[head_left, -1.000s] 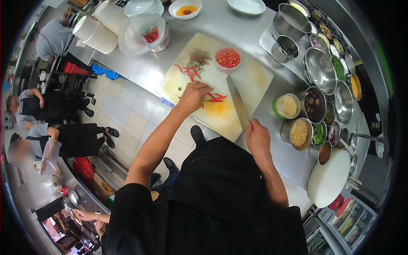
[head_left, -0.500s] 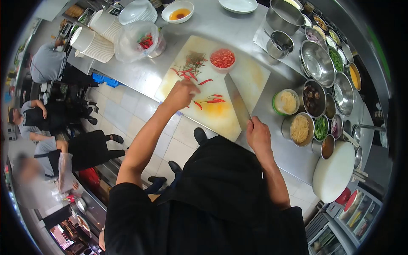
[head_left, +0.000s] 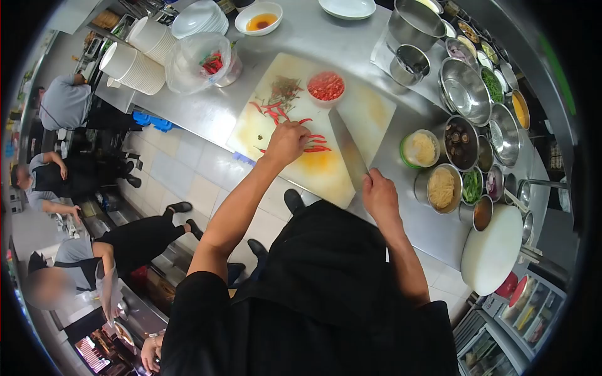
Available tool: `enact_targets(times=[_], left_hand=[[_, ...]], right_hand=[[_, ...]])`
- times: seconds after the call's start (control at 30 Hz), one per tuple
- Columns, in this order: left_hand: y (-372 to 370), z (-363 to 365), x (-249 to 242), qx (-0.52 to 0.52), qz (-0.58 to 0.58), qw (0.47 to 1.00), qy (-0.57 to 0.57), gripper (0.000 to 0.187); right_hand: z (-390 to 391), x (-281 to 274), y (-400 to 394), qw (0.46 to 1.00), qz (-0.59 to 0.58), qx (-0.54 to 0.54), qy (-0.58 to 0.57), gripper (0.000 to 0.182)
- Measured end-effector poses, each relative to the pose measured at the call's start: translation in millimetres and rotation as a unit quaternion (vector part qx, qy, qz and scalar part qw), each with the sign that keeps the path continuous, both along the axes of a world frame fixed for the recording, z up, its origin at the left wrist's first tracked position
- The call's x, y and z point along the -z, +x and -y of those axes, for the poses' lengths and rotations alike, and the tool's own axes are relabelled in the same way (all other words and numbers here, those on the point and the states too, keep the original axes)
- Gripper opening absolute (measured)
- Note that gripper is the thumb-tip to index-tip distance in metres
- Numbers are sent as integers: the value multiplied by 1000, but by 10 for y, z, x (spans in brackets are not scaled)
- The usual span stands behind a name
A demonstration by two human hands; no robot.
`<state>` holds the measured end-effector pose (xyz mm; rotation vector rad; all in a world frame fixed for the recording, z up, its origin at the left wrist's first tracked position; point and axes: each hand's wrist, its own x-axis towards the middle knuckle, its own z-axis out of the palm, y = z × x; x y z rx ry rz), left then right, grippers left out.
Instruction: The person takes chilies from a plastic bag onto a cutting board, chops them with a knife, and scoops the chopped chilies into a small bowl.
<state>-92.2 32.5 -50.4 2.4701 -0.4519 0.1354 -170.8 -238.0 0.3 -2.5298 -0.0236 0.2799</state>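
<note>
My left hand (head_left: 288,142) is over the white cutting board (head_left: 370,119), its fingers curled together on red chillies (head_left: 318,149). The chillies' ends stick out to the right of the fingers; my hand hides the rest. In my right hand (head_left: 380,195) is the handle of a cleaver (head_left: 348,147), its broad blade slanting across the board. A tub of chopped red chilli (head_left: 326,86) stands at the board's far side. Left of it lies a heap of green stems (head_left: 285,90), with more whole chillies just below. A small dark bit rests left of my left hand.
A plastic-lined container of red chillies (head_left: 214,64) stands left of the board, near stacked white tubs (head_left: 135,69). Bowls of ingredients, including shredded food (head_left: 441,188) and mushrooms (head_left: 461,143), crowd the right side. A round white block (head_left: 492,250) stands nearby. Several people work at the left.
My left hand has moved right and slightly down, from above the board's left part onto the chillies in the middle. The cleaver stays in nearly the same place. A co-worker at lower left has shifted.
</note>
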Motion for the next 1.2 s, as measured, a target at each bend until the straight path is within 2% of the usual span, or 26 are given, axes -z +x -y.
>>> enact_targets(times=[0.07,0.13,0.23,0.37,0.47,0.5,0.57,0.7,0.9,1.0,1.07,1.2], left_hand=[[34,34,65,2,-28,999,41,18],[-66,50,4,7,49,999,1,28],[-110,60,-7,71,6,996,-55,34],[-205,196,44,46,46,995,-80,31],[-421,338,61,-47,-112,988,-96,32],[-490,359,77,-50,-113,987,-97,32],[-581,393,111,-82,4,990,-113,36],[-592,299,229,-71,26,990,-121,39],[-573,300,264,19,-28,989,-147,24],[-555,326,155,52,-31,990,-124,17],[-511,331,119,74,49,986,-138,14],[-449,346,252,89,20,988,-124,11]], right_hand=[[-32,-9,-14,1000,0,3,-4,14],[-67,-52,-53,1000,16,0,-11,14],[-166,-112,-123,999,30,-7,-28,13],[-295,-188,-141,998,12,-17,-52,12],[-344,-204,-166,998,22,-35,-53,11],[-353,-218,-178,998,20,-37,-54,11],[-355,-247,-203,997,29,-49,-46,9],[-349,-218,-210,996,37,-52,-62,9],[-368,-206,-148,994,46,-72,-72,9],[-395,-237,48,992,6,-98,-79,11],[-412,-266,193,980,-54,-149,-124,14],[-487,-452,298,971,-89,-172,-138,15]])
